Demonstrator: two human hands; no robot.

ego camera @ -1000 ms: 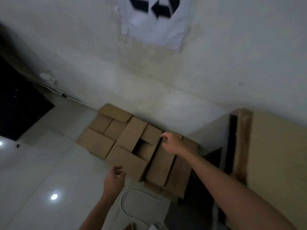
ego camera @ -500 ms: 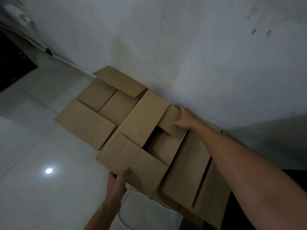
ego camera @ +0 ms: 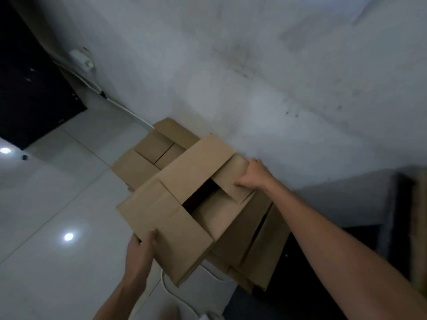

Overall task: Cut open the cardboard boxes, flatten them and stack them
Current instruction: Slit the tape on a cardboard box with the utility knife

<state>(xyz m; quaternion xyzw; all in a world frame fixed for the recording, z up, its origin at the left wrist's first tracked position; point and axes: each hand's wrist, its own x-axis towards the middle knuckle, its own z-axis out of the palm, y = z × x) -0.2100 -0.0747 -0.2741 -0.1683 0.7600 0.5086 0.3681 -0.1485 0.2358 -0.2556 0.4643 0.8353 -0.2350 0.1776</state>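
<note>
Head view: left hand point(ego camera: 138, 252) pinches the cardboard box point(ego camera: 175, 229) by its edge, right hand point(ego camera: 253, 176) clasps a flap point(ego camera: 231, 179).

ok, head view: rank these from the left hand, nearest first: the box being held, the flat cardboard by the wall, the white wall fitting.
1. cardboard box: its near edge is gripped by the left hand.
2. flat cardboard: on the floor beyond, by the wall.
3. white wall fitting: far left, up the wall.

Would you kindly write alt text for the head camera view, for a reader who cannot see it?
A person's left hand grips the near edge and right hand a far flap of a flattened cardboard box, above a cardboard pile by a white wall.
</note>
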